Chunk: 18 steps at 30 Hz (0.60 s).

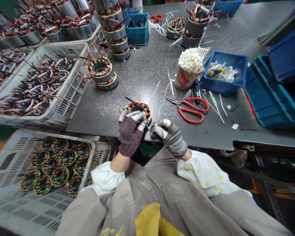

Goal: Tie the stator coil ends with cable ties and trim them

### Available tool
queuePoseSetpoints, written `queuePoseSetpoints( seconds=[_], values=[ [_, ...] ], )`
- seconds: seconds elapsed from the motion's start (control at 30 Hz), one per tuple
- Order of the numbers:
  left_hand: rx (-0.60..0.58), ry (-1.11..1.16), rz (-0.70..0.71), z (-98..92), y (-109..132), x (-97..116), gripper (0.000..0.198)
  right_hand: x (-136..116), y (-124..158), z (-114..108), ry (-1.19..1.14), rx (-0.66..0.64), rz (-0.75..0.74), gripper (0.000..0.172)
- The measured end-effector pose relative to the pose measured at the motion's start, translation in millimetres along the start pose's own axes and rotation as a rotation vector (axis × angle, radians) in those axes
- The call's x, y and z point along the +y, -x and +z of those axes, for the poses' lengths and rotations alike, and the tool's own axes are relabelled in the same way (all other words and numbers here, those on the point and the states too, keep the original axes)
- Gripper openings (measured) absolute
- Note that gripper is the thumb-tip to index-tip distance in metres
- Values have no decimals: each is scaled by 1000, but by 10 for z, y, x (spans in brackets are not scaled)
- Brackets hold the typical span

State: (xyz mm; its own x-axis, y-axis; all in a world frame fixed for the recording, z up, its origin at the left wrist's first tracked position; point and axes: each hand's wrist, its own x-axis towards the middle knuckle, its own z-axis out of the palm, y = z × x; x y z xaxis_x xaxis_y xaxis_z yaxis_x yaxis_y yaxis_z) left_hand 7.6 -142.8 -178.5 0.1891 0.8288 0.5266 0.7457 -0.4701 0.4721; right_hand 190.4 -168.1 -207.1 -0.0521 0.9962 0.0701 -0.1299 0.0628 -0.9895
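A motor stator (pixel 147 109) with copper windings sits at the table's front edge, a black sleeved lead and a reddish wire sticking up from it. My left hand (pixel 132 131), in a dark purple knit glove with whitish wrapped fingertips, is closed over its near side and covers part of the ring. Just right of the stator, my right hand (pixel 170 136), in a grey striped glove, has its fingers pinched together. A thin white cord (pixel 161 104) runs from the tabletop down to those fingers; its end is hidden there. Red-handled scissors (pixel 193 109) lie beyond my right hand.
Two stacked stators (pixel 104 78) stand left of centre, with a taller stack (pixel 118 36) behind. A paper cup (pixel 184 78) of white sleeves and a blue bin (pixel 226 73) stand right. Crates (pixel 71 52) of stators fill the left; another crate (pixel 14 154) sits lower. Teal bins (pixel 267 98) stand far right.
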Motion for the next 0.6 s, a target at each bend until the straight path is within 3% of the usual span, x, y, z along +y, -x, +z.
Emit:
queuePoseSetpoints(
  seconds=[0.07, 0.17, 0.27, 0.4, 0.6],
  values=[
    [-1, -7, 64, -11, -33, 12, 20, -80, -88, 6, -75, 2, 123, 49],
    [25, -33, 142, -11, -45, 15, 22, -172, -158, 21, -49, -7, 133, 52],
    [49, -57, 194, -7, -27, 8, 23, -181, -168, 36, 81, 17, 58, 49],
    [-5, -87, 246, -59, -10, 4, 28, -62, -228, 15, 260, 2, -60, 44],
    [-98, -57, 267, -141, -12, -36, 28, -39, -339, -96, 577, -160, -330, 27]
  ],
)
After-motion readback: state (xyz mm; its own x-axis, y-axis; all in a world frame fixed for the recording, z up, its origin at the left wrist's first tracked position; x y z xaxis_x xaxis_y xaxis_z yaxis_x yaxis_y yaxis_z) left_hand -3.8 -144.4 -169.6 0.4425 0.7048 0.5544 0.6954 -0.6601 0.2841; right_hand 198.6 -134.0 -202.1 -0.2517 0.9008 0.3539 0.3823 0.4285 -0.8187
